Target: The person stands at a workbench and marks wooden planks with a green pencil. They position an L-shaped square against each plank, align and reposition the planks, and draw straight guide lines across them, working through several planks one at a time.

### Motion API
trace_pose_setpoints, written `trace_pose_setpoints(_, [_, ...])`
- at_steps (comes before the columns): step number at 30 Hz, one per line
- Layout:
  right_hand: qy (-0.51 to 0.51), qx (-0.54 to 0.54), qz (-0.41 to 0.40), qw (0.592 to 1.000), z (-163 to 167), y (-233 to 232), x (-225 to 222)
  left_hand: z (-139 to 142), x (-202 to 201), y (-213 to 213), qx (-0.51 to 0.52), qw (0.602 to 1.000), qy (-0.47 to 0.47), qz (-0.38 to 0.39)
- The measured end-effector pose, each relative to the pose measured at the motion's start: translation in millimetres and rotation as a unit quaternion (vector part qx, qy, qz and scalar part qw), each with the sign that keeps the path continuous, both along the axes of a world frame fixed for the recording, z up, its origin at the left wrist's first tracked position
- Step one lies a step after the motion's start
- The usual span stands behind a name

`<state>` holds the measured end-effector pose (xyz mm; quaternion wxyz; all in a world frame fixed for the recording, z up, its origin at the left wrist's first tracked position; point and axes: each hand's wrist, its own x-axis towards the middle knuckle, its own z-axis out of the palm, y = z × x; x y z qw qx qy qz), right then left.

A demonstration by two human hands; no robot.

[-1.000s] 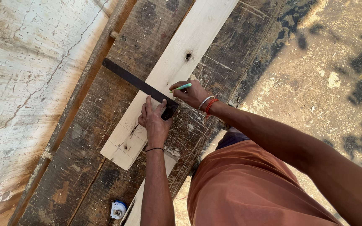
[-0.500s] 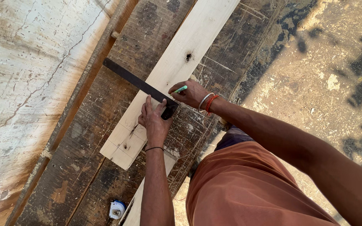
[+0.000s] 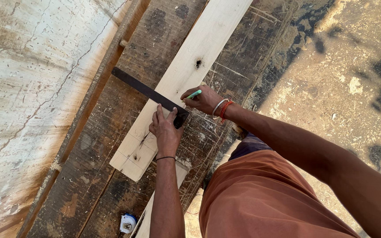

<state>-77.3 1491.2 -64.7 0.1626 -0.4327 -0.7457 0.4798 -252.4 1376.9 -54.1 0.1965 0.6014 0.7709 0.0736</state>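
A pale wooden plank point(image 3: 190, 66) lies diagonally on a dark, scarred workbench point(image 3: 124, 145). Across it rests a black try square point(image 3: 144, 90). My left hand point(image 3: 166, 132) presses flat on the square and the plank, fingers spread. My right hand point(image 3: 203, 100), with bangles on its wrist, grips a green pencil point(image 3: 194, 94) whose tip touches the plank beside the square's blade. A dark knot shows in the plank just beyond the pencil.
A blue and white tape measure point(image 3: 128, 223) sits on the bench near the lower edge. A second narrow pale board point(image 3: 146, 216) lies under my left forearm. A cracked whitish wall point(image 3: 27, 88) runs along the left; bare dirt ground point(image 3: 345, 75) spreads at right.
The view has shifted slightly. Both hands stay at the square, and the pencil remains at about the same spot on the plank.
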Motion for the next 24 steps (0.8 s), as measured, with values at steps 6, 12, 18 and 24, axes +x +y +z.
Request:
trace_pose_setpoints(6, [-0.011,-0.011,0.007,1.000,4,-7,1,-1,0,-1,0.001,1.000,-0.001,-0.005])
trace_pose_setpoints(12, [-0.003,0.008,0.022,1.000,-4,-9,-3,-3,0,-2,0.007,1.000,-0.009,0.002])
trace_pose_setpoints(18, [0.012,0.062,0.036,0.997,-18,-9,-10,-4,-1,-2,0.005,1.000,-0.003,-0.004])
trace_pose_setpoints(24, [-0.049,0.092,0.088,0.991,-12,-16,-2,-4,0,-3,0.002,1.000,-0.005,-0.005])
